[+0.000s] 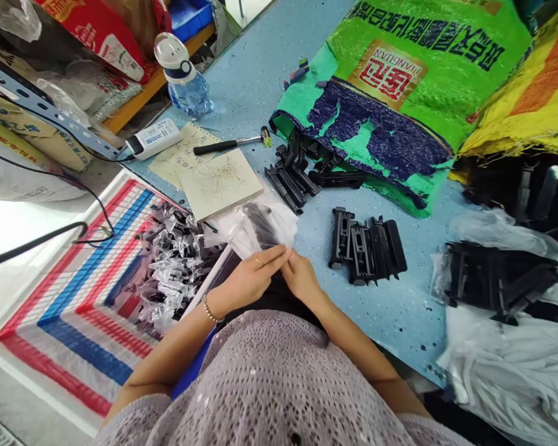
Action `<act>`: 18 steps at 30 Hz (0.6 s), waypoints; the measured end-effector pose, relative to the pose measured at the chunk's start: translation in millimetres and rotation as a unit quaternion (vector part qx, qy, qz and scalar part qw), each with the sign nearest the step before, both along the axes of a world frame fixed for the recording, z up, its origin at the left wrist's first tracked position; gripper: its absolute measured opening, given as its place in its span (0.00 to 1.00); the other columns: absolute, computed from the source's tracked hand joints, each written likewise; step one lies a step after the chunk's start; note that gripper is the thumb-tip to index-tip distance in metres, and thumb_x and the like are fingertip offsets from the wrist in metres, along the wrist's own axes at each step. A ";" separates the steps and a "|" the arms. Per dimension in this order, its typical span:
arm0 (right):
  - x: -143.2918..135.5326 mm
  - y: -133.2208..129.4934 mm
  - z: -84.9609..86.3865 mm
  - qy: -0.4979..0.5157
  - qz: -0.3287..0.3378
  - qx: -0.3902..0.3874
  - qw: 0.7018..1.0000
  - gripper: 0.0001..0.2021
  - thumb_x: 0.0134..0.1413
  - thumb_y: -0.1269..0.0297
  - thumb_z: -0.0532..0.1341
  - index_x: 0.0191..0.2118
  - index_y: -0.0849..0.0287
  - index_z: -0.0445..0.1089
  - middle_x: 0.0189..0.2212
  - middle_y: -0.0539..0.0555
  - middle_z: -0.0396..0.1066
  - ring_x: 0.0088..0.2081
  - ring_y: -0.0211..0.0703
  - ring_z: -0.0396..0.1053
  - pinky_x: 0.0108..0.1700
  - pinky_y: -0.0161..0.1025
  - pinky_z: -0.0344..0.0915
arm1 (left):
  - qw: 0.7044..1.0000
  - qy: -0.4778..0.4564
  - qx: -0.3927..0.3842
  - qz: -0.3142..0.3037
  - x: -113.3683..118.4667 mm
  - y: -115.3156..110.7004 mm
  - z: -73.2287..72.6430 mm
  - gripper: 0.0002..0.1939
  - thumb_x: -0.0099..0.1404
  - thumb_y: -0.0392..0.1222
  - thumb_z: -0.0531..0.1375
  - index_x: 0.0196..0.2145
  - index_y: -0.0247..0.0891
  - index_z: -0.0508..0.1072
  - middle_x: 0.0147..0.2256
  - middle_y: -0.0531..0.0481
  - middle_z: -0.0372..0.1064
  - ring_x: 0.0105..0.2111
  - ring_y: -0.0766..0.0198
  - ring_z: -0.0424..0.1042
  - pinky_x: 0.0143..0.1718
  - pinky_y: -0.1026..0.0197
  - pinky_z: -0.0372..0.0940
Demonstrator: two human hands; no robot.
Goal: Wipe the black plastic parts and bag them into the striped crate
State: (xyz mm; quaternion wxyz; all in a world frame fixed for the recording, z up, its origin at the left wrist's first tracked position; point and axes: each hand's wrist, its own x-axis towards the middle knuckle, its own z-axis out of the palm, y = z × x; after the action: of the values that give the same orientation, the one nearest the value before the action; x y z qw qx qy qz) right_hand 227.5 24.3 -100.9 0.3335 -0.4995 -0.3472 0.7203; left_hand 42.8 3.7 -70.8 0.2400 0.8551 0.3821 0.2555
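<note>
Both hands meet at the table's near edge. My left hand [255, 275], with a ring and a bead bracelet, pinches the near edge of a clear plastic bag [242, 232]. Closed beside it, my right hand [302, 275] has its fingertips at the same edge of the bag. A blurred dark part shows through the plastic. Several black plastic parts [367, 248] lie side by side on the blue table [316, 248], right of the hands. More black parts [291, 176] spill from the mouth of a green woven sack [428, 80].
A hammer [227, 145], a light board [221, 183], a paper sheet and a water bottle [186, 80] stand or lie beyond the hands. Left is a striped crate [69, 310] with bagged parts [174, 260]. Another pile of black parts [497, 279] lies right.
</note>
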 end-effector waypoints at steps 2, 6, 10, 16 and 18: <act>-0.4 -6.3 3.6 -0.037 -0.015 0.023 0.999 0.14 0.56 0.50 0.63 0.31 0.55 0.65 0.22 0.46 0.61 0.22 0.36 0.55 0.24 0.33 0.51 | 1.000 -0.011 -0.004 -0.023 -1.1 -3.4 2.4 0.42 0.68 0.24 0.46 0.73 0.48 0.39 0.65 0.40 0.60 0.63 0.57 0.66 0.62 0.50 0.68; -8.3 -17.1 7.0 -0.028 -0.003 0.059 0.998 0.17 0.63 0.48 0.55 0.30 0.55 0.65 0.20 0.46 0.60 0.22 0.38 0.56 0.24 0.35 0.55 | 0.998 -0.007 -0.029 -0.050 -7.9 -4.2 10.5 0.40 0.68 0.26 0.49 0.73 0.47 0.42 0.67 0.40 0.56 0.66 0.56 0.61 0.65 0.50 0.65; -13.9 -22.9 28.0 -0.090 0.180 0.170 0.965 0.13 0.67 0.53 0.55 0.43 0.55 0.70 0.31 0.51 0.72 0.33 0.41 0.69 0.36 0.38 0.66 | 0.999 0.021 -0.016 -0.022 -24.9 -26.3 44.7 0.36 0.70 0.35 0.56 0.71 0.49 0.50 0.61 0.43 0.68 0.59 0.56 0.71 0.59 0.51 0.72; 51.9 7.5 76.9 -0.310 0.336 0.330 0.826 0.16 0.71 0.57 0.51 0.55 0.51 0.71 0.48 0.54 0.77 0.48 0.48 0.75 0.51 0.46 0.69 | 0.938 0.134 -0.294 0.125 -143.9 -73.2 55.9 0.15 0.65 0.49 0.60 0.48 0.55 0.79 0.45 0.51 0.80 0.42 0.52 0.80 0.43 0.52 0.76; 82.4 20.2 83.2 -0.549 0.235 0.297 0.745 0.18 0.71 0.61 0.48 0.55 0.55 0.72 0.47 0.60 0.77 0.46 0.54 0.76 0.47 0.51 0.70 | 0.867 0.202 -0.409 0.200 -176.5 -76.8 17.5 0.08 0.58 0.48 0.63 0.32 0.45 0.81 0.27 0.50 0.78 0.25 0.54 0.77 0.28 0.55 0.71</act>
State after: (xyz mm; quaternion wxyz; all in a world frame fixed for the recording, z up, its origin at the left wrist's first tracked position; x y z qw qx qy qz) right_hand 309.9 44.5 -17.8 0.0368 -0.5870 -0.7728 0.2384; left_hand -133.7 -73.1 -53.4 0.4297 0.6185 0.6552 -0.0591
